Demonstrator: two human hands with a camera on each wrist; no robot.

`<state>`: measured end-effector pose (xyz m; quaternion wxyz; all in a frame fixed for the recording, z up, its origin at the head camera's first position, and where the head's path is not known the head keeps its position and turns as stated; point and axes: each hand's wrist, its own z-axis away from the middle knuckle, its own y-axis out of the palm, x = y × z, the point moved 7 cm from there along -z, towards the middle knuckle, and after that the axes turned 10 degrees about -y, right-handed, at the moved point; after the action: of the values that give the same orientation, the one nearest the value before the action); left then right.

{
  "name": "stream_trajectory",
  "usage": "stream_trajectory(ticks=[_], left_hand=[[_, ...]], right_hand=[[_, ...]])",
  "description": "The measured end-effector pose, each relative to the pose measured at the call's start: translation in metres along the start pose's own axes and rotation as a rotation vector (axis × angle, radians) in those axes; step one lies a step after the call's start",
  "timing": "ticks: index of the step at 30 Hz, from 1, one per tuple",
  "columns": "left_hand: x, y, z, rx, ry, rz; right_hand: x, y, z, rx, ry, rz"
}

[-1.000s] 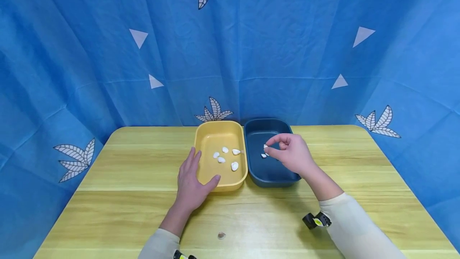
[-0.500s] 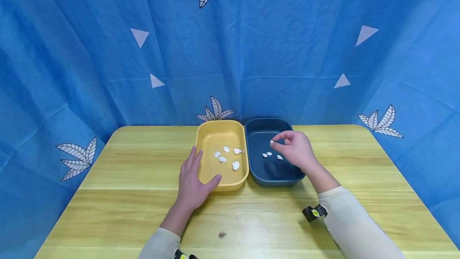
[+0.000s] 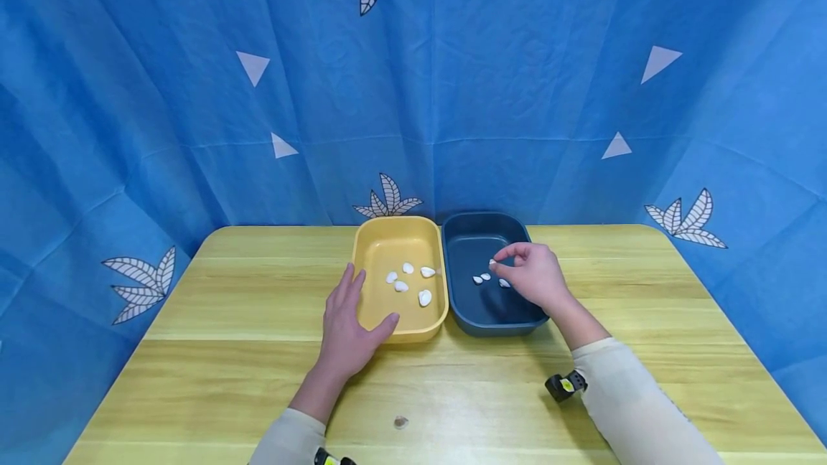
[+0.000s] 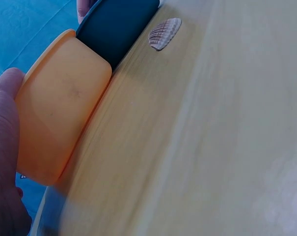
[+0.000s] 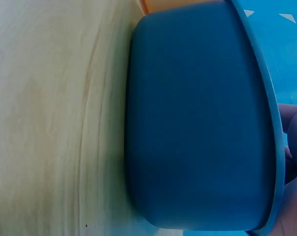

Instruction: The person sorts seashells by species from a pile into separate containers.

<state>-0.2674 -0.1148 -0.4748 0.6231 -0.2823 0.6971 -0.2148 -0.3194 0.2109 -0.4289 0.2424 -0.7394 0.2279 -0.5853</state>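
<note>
My right hand [image 3: 531,275] is over the dark blue tub [image 3: 494,329], pinching a small white seashell [image 3: 492,263] between thumb and forefinger. Below it, a few white shells [image 3: 477,280] lie on the tub's floor. My left hand [image 3: 349,325] rests at the near left corner of the yellow tub [image 3: 413,336], fingers spread along its left side and thumb at the front rim. In the left wrist view, the thumb [image 4: 6,108] lies against the tub's edge. Several white shells [image 3: 424,298] are scattered inside the yellow tub.
Both tubs stand side by side at the back of the wooden table [image 3: 271,293]. Closer to the front lies a ribbed brownish shell [image 4: 165,34]. A blue patterned curtain [image 3: 517,92] hangs right behind the table and along its sides.
My right hand has lifted a little, shifted right with the pinched shell, then dipped slightly. More shells on the blue tub's floor show than a second ago. The left hand stays put.
</note>
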Motion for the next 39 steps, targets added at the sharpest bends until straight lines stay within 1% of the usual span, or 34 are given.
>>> stream_trajectory(ticks=[8,15,23,27,30,35,39], left_hand=[[0.000,0.000,0.001,-0.002,0.010,0.008],[-0.001,0.000,0.000,0.001,0.002,0.004],[0.000,0.001,0.000,0.003,-0.002,0.003],[0.000,0.001,0.000,0.000,0.001,0.002],[0.000,0.000,0.001,-0.006,0.010,0.008],[0.000,0.000,0.001,-0.009,0.016,0.017],[0.000,0.000,0.001,-0.004,0.007,0.015]], right_hand=[[-0.001,0.002,0.000,-0.005,-0.019,0.002],[0.000,0.001,-0.001,-0.012,-0.035,0.002],[0.003,0.000,0.002,-0.023,-0.020,-0.013],[0.013,0.000,0.007,-0.036,-0.049,-0.049],[0.026,0.003,0.014,-0.041,-0.107,-0.083],[0.053,0.014,0.032,-0.023,-0.212,-0.126],[0.071,0.024,0.048,0.007,-0.253,-0.156]])
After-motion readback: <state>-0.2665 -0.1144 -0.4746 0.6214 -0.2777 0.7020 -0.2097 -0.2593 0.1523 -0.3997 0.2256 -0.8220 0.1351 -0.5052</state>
